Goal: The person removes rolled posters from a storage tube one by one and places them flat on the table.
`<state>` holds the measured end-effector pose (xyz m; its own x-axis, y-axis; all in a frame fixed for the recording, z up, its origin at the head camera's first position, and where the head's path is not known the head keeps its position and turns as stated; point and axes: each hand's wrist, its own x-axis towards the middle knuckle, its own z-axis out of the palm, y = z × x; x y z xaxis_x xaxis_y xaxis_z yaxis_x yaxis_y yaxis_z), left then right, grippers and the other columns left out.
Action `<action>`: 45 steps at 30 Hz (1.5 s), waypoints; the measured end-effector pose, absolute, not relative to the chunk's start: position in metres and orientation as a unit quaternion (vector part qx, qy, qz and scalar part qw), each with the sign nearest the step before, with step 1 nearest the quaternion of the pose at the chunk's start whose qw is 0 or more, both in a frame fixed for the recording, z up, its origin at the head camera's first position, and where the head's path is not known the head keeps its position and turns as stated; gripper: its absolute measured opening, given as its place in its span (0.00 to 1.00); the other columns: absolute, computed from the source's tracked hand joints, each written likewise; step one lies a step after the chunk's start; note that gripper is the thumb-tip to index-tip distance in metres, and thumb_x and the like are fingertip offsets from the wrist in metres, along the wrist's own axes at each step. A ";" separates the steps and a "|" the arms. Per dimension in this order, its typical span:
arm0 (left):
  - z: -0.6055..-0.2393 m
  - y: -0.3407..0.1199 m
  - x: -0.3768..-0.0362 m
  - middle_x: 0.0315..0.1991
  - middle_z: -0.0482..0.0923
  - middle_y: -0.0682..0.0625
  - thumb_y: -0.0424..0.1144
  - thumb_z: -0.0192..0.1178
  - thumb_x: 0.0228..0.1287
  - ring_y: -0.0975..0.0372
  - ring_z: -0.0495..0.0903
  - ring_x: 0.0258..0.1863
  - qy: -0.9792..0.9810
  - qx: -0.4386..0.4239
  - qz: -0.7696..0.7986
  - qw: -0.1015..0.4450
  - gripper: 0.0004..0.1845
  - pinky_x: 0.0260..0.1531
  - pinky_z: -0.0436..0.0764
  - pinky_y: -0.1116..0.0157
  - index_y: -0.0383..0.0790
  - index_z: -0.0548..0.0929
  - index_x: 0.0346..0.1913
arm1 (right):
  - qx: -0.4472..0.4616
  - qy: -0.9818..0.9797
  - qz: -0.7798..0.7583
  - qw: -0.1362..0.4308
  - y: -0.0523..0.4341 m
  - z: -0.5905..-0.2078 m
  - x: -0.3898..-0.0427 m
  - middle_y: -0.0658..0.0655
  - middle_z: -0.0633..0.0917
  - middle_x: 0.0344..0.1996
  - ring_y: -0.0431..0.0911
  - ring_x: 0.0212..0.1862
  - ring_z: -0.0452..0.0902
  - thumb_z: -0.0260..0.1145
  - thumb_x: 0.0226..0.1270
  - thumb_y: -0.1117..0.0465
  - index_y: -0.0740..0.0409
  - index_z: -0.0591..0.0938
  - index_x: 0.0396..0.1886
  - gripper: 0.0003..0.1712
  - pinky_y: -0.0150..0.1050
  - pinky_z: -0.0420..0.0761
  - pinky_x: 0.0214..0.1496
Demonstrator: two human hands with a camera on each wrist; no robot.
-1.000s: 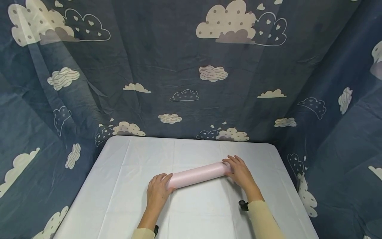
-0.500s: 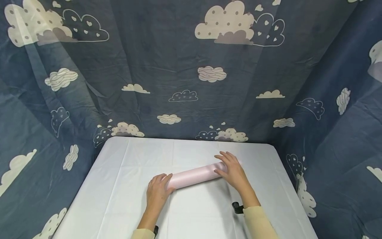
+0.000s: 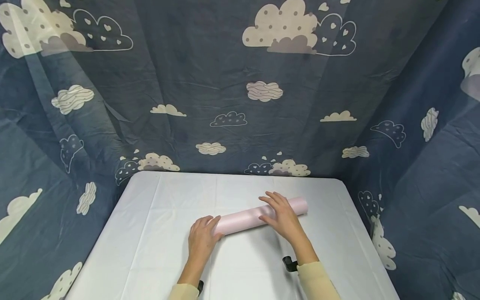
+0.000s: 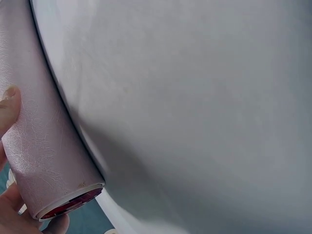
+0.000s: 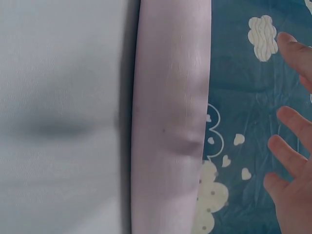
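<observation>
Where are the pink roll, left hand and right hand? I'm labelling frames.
pink roll (image 3: 243,218), head view, bare middle of the tube.
left hand (image 3: 202,239), head view, back of hand.
right hand (image 3: 282,216), head view, back of hand.

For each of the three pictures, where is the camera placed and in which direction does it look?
Head: worn on the head, looks forward and down at the table; both forearms, left hand and right hand show.
Left wrist: looks along the pink roll to its end; fingertips show.
Right wrist: looks past the right hand's spread fingers onto the roll's middle.
All three share the pink roll and white cloth.
</observation>
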<state>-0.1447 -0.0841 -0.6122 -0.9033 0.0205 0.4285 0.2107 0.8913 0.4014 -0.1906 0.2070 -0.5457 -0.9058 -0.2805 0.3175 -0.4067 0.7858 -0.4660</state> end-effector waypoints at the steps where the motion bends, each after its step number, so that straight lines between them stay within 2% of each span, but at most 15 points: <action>1: -0.613 -0.083 -0.145 0.55 0.88 0.46 0.49 0.85 0.44 0.49 0.83 0.60 -0.949 -0.062 -0.223 0.213 0.34 0.64 0.80 0.49 0.51 0.90 0.59 | 0.184 -0.938 0.271 0.114 0.206 -0.545 -0.190 0.57 0.77 0.75 0.63 0.79 0.66 0.82 0.60 0.52 0.44 0.81 0.69 0.36 0.67 0.70 0.77; 15: -0.610 -0.069 -0.151 0.58 0.87 0.47 0.50 0.84 0.48 0.50 0.83 0.62 -0.954 -0.059 -0.222 0.195 0.33 0.67 0.79 0.49 0.52 0.89 0.61 | 0.199 -0.937 0.263 0.112 0.194 -0.548 -0.188 0.56 0.77 0.75 0.62 0.78 0.68 0.82 0.60 0.51 0.42 0.82 0.69 0.36 0.65 0.72 0.77; 32: -0.608 -0.056 -0.159 0.56 0.88 0.48 0.50 0.84 0.47 0.51 0.83 0.60 -0.955 -0.066 -0.215 0.195 0.33 0.64 0.81 0.49 0.53 0.89 0.60 | 0.206 -0.942 0.248 0.098 0.185 -0.560 -0.186 0.56 0.79 0.73 0.61 0.77 0.70 0.83 0.60 0.52 0.41 0.82 0.68 0.36 0.64 0.71 0.78; 40: -0.610 -0.051 -0.160 0.55 0.88 0.49 0.49 0.84 0.47 0.52 0.83 0.59 -0.952 -0.076 -0.218 0.202 0.32 0.64 0.81 0.50 0.52 0.90 0.60 | 0.219 -0.946 0.219 0.098 0.180 -0.569 -0.185 0.56 0.80 0.72 0.62 0.76 0.72 0.84 0.58 0.52 0.40 0.82 0.68 0.37 0.70 0.68 0.77; 45: -0.612 -0.048 -0.162 0.55 0.88 0.50 0.51 0.83 0.47 0.53 0.83 0.59 -0.954 -0.073 -0.215 0.195 0.32 0.64 0.80 0.51 0.53 0.90 0.60 | 0.216 -0.949 0.216 0.084 0.176 -0.573 -0.186 0.56 0.80 0.73 0.62 0.76 0.71 0.84 0.58 0.52 0.39 0.82 0.68 0.37 0.71 0.67 0.78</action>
